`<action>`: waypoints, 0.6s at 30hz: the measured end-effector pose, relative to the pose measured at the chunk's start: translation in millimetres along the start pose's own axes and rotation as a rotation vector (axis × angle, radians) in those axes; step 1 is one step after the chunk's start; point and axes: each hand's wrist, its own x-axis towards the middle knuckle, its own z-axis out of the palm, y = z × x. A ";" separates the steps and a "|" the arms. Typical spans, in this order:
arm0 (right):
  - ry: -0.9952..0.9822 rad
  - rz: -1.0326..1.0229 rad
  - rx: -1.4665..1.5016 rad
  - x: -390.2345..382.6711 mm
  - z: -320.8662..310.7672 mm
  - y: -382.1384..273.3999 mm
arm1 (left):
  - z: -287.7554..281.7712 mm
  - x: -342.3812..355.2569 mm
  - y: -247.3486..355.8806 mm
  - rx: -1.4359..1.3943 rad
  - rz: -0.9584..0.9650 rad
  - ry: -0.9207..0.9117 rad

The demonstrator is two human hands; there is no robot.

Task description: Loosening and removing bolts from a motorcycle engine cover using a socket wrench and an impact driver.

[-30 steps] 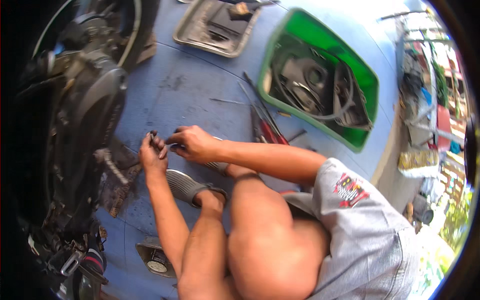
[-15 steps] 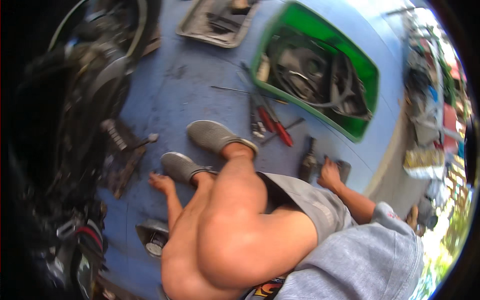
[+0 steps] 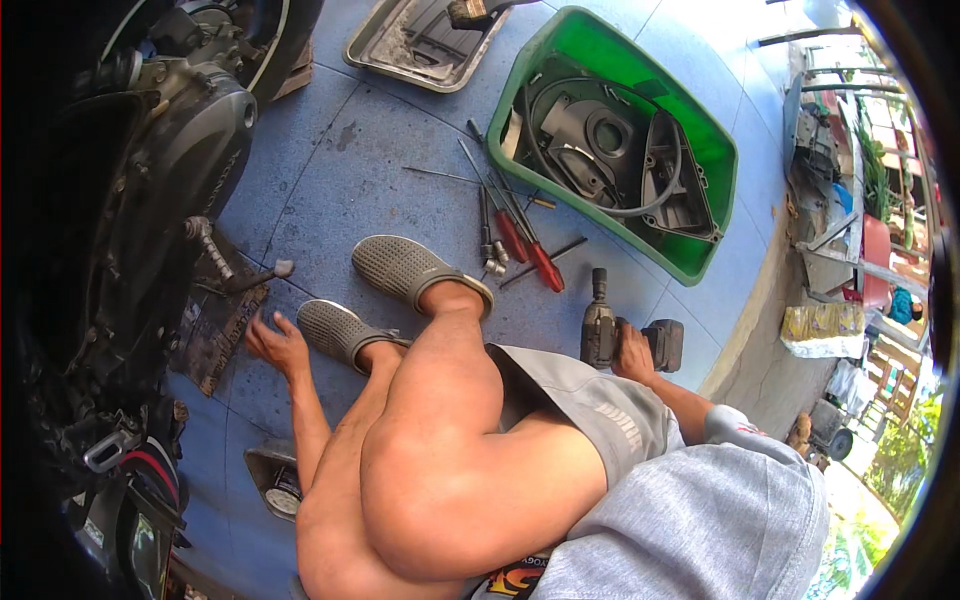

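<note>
My right hand [image 3: 632, 356] is wrapped around the grip of a dark cordless impact driver [image 3: 598, 335], which lies on the blue tiled floor with a socket on its nose. Its battery sticks out past my hand. On the other side of my legs, my left hand [image 3: 280, 345] is held with fingers apart and nothing in it. It is nearest to a dirty wooden board [image 3: 215, 345] and the kick-start lever [image 3: 225, 270] of a motorcycle [image 3: 190, 160]. My clog [image 3: 340, 332] is just beside it.
Red-handled screwdrivers [image 3: 543, 268] and socket tools [image 3: 492, 250] lie before my feet. Beyond them stands a green bin [image 3: 715, 215] with black covers inside. A metal tray [image 3: 455, 78] holds a brush [image 3: 470, 12]. A small container [image 3: 262, 465] sits near my left forearm.
My left hand has moved toward the wooden board and motorcycle. My right hand has closed around the impact driver's grip. The whole view has shifted slightly and become sharper.
</note>
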 end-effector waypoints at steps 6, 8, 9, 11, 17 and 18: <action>0.128 -0.296 0.312 3.0 -80.1 -40.6 | -72.7 89.3 110.9 -0.415 0.676 -0.287; 0.125 -0.302 0.338 23.4 -93.8 -53.5 | -100.4 104.9 147.0 -0.464 0.830 -0.490; 0.087 -0.251 0.380 35.7 -97.4 -58.7 | -111.5 108.9 161.2 -0.483 0.861 -0.596; 0.204 -0.310 0.523 57.5 -99.9 -66.9 | -123.4 114.6 182.2 -0.345 1.032 -0.760; 0.307 -0.347 0.294 72.9 -101.6 -73.3 | -23.4 75.2 260.2 -0.273 0.809 -1.111; 0.389 -0.394 0.248 67.4 -103.1 -76.2 | 3.8 63.4 277.2 -0.345 0.734 -1.117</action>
